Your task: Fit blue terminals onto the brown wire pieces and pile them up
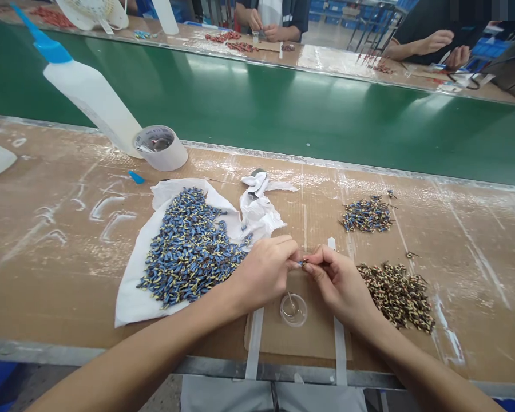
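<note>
My left hand (266, 269) and my right hand (337, 280) meet fingertip to fingertip over a taped cardboard pad (300, 335). Both pinch one small blue part (301, 262) between them. Just below the hands sits a small clear round dish (293, 310) with a thin pin in it. A big heap of blue parts (189, 246) lies on a white plastic sheet (131, 297) to the left. To the right lie a pile of dark brown coil-like parts (395, 294) and a smaller pile of blue parts (367, 216).
A white squeeze bottle with a blue nozzle (86, 86) leans over a tape roll (163, 149) at the back left. A green conveyor belt (283, 109) runs behind the bench. Other people's hands (264, 26) work at the far side. The bench edge (223, 366) is close.
</note>
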The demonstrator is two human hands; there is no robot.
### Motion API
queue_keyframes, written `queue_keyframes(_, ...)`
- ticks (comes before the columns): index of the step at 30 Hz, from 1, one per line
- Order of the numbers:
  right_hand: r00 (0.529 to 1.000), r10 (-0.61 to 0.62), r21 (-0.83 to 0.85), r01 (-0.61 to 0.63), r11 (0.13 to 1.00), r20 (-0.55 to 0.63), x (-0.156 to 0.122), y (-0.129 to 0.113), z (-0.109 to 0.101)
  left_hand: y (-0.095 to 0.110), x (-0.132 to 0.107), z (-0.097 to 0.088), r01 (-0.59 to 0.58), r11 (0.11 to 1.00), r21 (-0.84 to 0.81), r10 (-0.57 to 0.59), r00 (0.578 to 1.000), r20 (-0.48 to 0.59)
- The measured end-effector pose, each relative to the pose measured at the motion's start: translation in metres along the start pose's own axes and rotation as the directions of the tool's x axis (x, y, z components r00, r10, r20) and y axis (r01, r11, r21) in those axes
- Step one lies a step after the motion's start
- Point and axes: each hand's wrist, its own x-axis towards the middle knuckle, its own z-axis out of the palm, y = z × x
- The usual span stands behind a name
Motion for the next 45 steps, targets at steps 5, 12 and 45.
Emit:
queue_keyframes(5, 1.000, -0.006, -0.004, 0.006, 1.000, -0.006, -0.001, 0.000, 0.004, 0.002, 0.001, -0.001, 0.092, 0.994, -0.063, -0.090, 0.995, 0.033)
queue_keyframes(12, 0.999, -0.026, -0.055, 0.028, 0.998, 0.041, 0.004, -0.003, -0.002, 0.000, 0.002, -0.002, 0.039, 0.998, -0.051, -0.036, 0.998, 0.058)
queue_keyframes(45, 0.984, 0.172, 0.219, -0.178, 0.959, 0.045, 0.015, -0.001, -0.020, -0.010, 0.009, -0.001, 0.003, 1.000, -0.027, -0.003, 1.000, 0.003)
